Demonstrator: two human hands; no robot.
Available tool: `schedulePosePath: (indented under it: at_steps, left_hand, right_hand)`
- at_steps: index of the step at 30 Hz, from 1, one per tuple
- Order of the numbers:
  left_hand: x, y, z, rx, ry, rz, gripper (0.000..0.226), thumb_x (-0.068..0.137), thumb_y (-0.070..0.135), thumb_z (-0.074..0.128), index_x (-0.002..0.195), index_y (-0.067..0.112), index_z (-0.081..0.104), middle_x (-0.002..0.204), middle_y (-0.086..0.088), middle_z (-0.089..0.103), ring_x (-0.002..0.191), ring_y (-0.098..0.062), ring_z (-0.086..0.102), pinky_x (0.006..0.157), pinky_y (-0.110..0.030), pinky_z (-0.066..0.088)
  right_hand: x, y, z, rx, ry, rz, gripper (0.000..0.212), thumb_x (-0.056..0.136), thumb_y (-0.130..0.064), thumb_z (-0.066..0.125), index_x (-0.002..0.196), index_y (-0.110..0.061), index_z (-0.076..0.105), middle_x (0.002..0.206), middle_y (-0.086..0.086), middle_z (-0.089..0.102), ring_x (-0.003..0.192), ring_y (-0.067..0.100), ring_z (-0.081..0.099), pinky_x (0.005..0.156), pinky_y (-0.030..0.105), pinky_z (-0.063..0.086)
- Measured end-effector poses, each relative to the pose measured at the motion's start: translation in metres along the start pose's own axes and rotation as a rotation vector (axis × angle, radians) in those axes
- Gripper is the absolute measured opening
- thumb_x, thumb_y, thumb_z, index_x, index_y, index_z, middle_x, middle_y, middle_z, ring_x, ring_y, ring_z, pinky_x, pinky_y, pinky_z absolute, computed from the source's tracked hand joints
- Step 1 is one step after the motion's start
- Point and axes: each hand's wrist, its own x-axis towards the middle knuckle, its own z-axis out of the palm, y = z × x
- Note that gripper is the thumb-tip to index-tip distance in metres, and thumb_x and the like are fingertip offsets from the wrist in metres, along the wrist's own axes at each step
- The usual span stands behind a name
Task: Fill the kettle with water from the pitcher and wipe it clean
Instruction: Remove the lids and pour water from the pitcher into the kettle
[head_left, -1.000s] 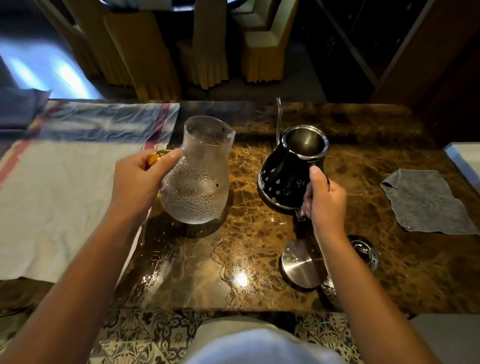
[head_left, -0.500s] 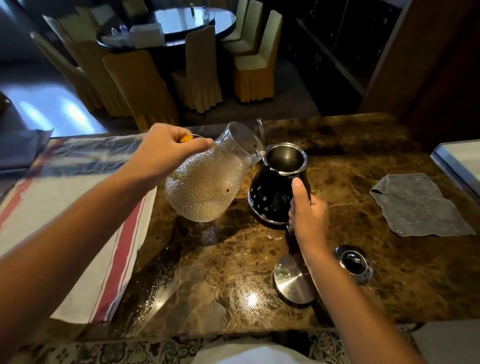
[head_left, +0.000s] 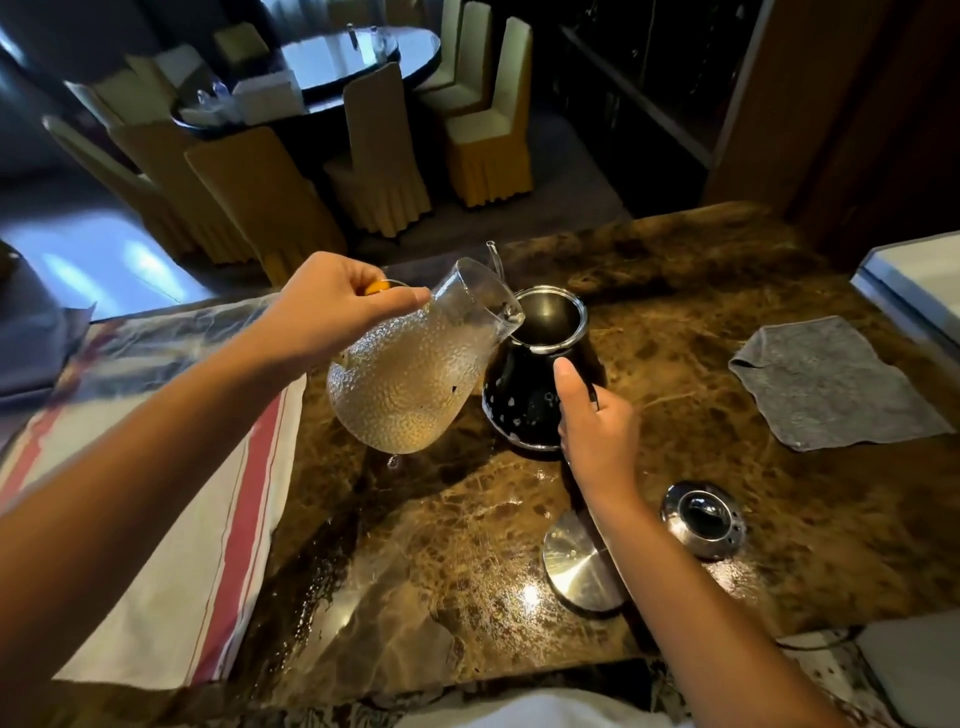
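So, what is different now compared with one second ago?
The left hand has lifted the glass pitcher off the marble counter and tilted it to the right, so its spout now reaches over the open mouth of the kettle. Unchanged: the right hand still holds the kettle's handle, and the grey cloth, the lid and the steel base lie where they were.
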Motion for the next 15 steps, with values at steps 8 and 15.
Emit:
schedulePosePath:
  at_steps: [8,15]
  left_hand:
    - [0.010,0.020,-0.014,0.404,-0.203,0.067,0.053,0.092,0.063,0.051,0.085,0.012,0.065,0.070,-0.008,0.057,0.062,-0.020,0.055,0.057,-0.030,0.040]
    - [0.024,0.027,-0.016,0.551,-0.248,0.075,0.056,0.088,0.069,0.042,0.084,0.017,0.060,0.075,-0.004,0.059,0.065,-0.016,0.057,0.056,-0.025,0.037]
  right_hand:
    - [0.004,0.002,0.001,-0.053,-0.048,-0.019,0.075,0.086,-0.070,0.053,0.060,-0.001,0.041,0.055,0.006,0.042,0.051,0.015,0.040,0.055,0.033,0.031]
    - [0.007,0.006,-0.001,-0.078,-0.085,-0.026,0.073,0.092,-0.067,0.047,0.061,-0.001,0.040,0.055,0.006,0.039,0.052,0.020,0.038,0.057,0.038,0.031]
